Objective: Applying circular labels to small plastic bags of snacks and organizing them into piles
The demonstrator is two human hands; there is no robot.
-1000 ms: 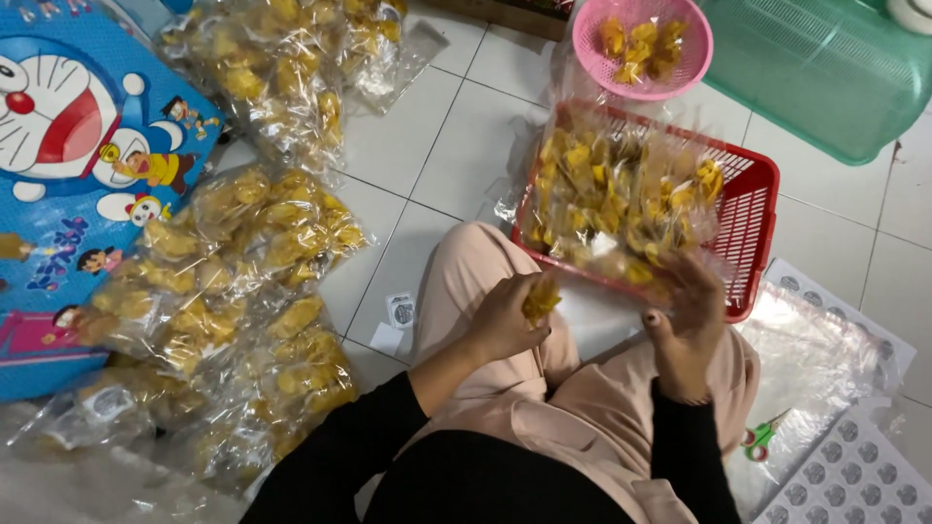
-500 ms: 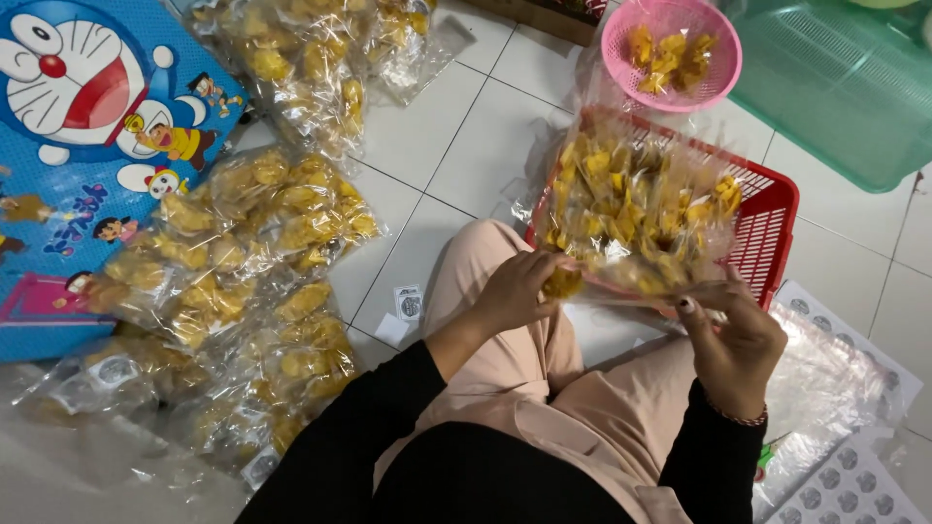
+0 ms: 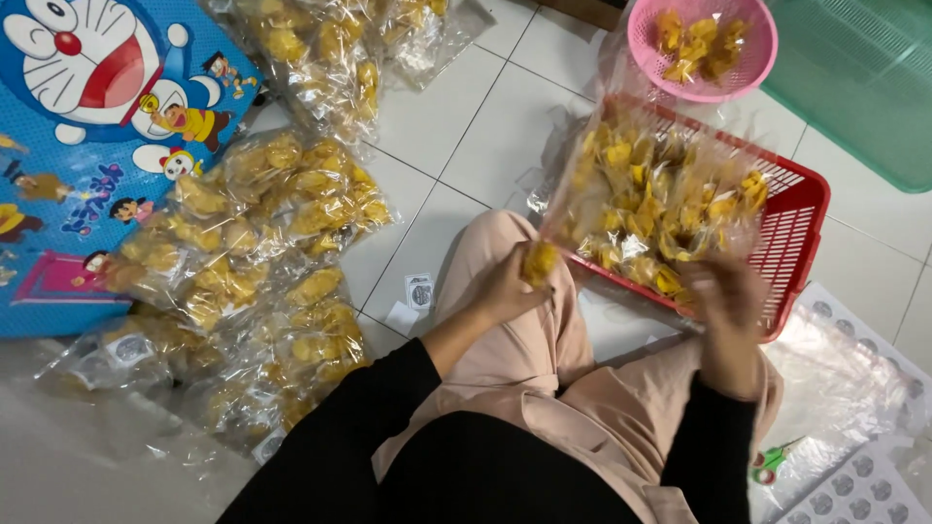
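— So, where's the bag (image 3: 660, 209)?
— Over the red basket (image 3: 801, 218); my left hand (image 3: 505, 286) pinches its near corner, right hand (image 3: 723, 291) grasps the bottom edge. I'd keep it upright so snacks stay in.

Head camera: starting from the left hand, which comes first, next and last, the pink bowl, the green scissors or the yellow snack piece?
1. Yellow snack piece, in the left hand.
2. Green scissors, lower right on the floor.
3. Pink bowl, top, beyond the red basket.

Yellow snacks (image 3: 660, 209) in a clear bag; red basket (image 3: 796, 233); pink bowl (image 3: 752, 58); blue cartoon mat (image 3: 58, 165).
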